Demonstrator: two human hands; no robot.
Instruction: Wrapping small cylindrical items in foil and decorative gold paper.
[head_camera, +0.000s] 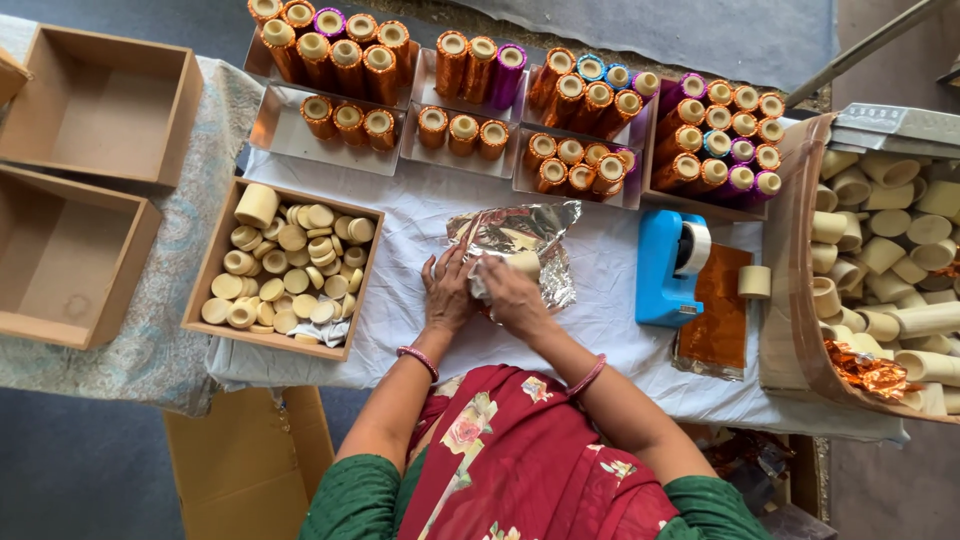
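I see both hands at the centre of the frame, on the white-covered bench (610, 260). My left hand (447, 293) lies flat with the grip spread wide, pressing the silver foil sheet (520, 235). My right hand (512, 297) has its grip closed on the foil where it wraps a cream tube (524, 264), which sits at centre frame just above the fingers.

Open cloth runs left of the hands toward the wooden tray and right toward the blue tape dispenser (668, 268); the near edge of the bench lies just below my wrists.

At the left of centre, a wooden tray (212, 262) holds many short cream discs and caps. 2 empty wooden boxes (95, 105) sit at the far left, 1 above the other. Across the top, 5 metal trays (285, 135) carry upright tubes wrapped in orange, purple and blue foil. At the right edge a cardboard box (790, 300) is heaped with bare cream tubes.

A packet of orange foil (718, 310) lies beside the dispenser, with 1 loose cream tube (755, 282) on it.
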